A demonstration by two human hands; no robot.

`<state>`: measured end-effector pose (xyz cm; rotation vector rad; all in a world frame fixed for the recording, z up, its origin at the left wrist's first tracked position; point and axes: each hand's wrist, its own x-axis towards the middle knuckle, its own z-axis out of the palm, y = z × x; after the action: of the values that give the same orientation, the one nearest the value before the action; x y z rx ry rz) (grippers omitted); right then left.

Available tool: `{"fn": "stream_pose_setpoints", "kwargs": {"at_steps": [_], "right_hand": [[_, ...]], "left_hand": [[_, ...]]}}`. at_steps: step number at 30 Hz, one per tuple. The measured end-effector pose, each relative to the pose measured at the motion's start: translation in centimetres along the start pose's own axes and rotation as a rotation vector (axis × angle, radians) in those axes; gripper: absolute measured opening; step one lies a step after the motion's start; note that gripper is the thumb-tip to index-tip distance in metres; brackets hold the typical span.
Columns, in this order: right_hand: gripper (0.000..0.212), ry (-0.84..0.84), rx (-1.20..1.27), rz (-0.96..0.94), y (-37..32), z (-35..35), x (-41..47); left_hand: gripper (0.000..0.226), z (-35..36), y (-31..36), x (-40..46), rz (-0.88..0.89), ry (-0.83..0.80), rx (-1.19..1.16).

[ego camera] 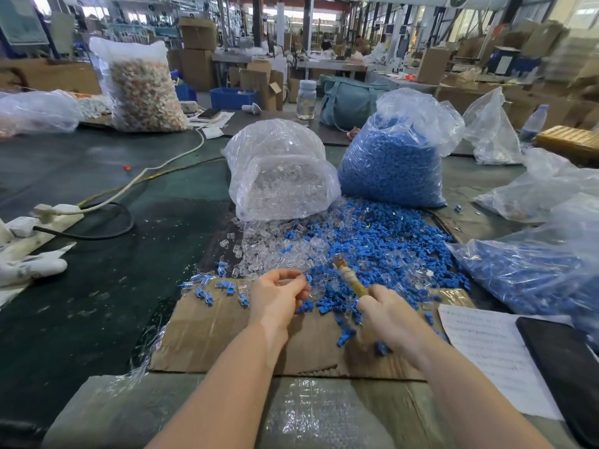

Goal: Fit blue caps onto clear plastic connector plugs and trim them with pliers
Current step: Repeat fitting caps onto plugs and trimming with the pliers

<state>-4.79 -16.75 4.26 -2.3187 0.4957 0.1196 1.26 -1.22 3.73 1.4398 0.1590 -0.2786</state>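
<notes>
Clearly early: the left hand (278, 291) is pinching a clear plug (299, 280), the right hand (387, 314) is gripping pliers (348, 275); finished pieces (210, 286) are lying at nine o'clock, heaps (372, 241) are waiting at twelve.

The plugs (272, 247) were clear glossy plastic, the caps (389, 241) matt blue plastic, and the bags (282, 170) thin, shiny, crinkled film. Rough brown cardboard (210, 335) lay on a dark, dull mat (81, 303). The pliers (351, 280) had a worn yellowish handle, beside white paper (492, 351).
</notes>
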Motion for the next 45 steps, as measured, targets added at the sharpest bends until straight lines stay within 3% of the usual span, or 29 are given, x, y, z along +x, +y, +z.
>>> {"fn": "stream_pose_setpoints", "kwargs": {"at_steps": [3,8,20,45], "right_hand": [[0.012,-0.219,0.389,0.099,-1.1,0.1,-1.0],[0.01,-0.368,0.556,0.104,-1.9,0.2,-1.5],[0.052,-0.435,0.436,0.104,-2.7,0.7,-1.6],[0.046,-0.403,0.271,0.071,-3.3,0.8,-1.6]], "left_hand": [[0.009,-0.2,0.6,0.5,0.007,0.012,-0.021],[0.008,-0.4,0.9,1.1,0.02,0.053,-0.026],[0.011,-0.2,1.4,0.9,0.05,0.158,0.018],[0.014,0.3,1.6,1.0,-0.006,0.194,-0.073]]}}
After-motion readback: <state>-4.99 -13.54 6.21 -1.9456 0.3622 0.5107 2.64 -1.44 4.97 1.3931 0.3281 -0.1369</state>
